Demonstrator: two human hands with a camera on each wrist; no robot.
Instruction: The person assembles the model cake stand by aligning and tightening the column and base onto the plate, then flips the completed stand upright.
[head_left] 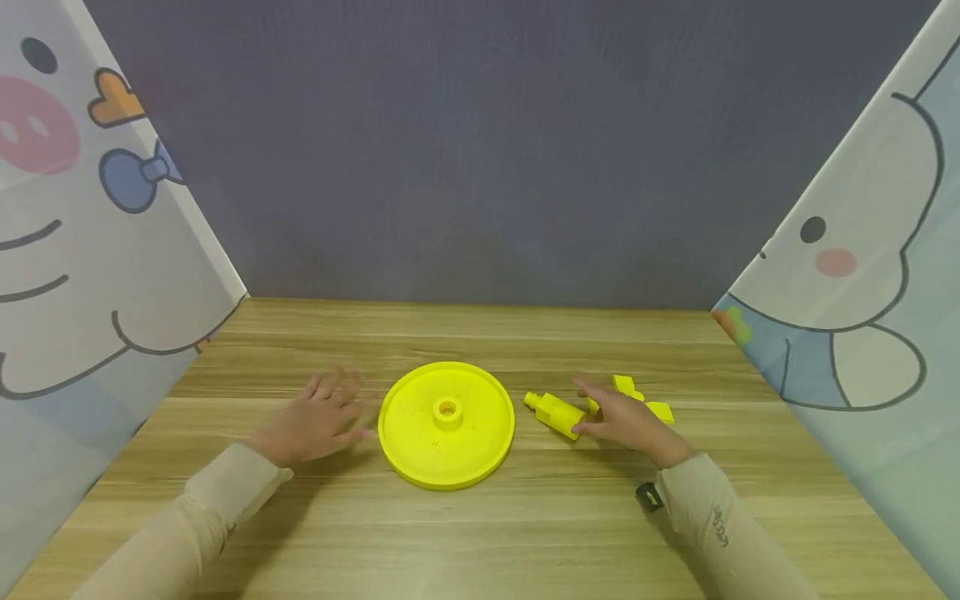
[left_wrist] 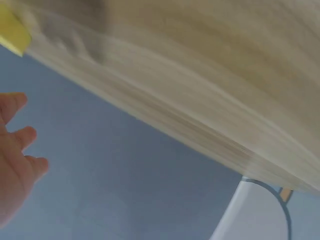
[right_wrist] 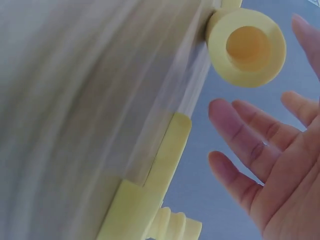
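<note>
A round yellow disc [head_left: 405, 450] with a raised rim and a hollow hub at its centre lies flat on the table. My left hand [head_left: 318, 421] hovers just left of it, fingers spread and holding nothing. To the right of the disc lies a yellow cylinder-like piece [head_left: 557, 415] with a narrow threaded end; its hollow end [right_wrist: 277, 47] faces the camera in the right wrist view. My right hand [head_left: 626, 421] reaches over that end, fingers extended and apart from it. Partly hidden behind this hand is a yellow piece with flat arms [head_left: 660, 411].
A small black object [head_left: 649, 497] lies beside the right sleeve. The wood-grain table [head_left: 450, 550] ends at a dark grey back panel [head_left: 480, 167]. Cartoon-printed side panels [head_left: 847, 350] close in the table on the left and right.
</note>
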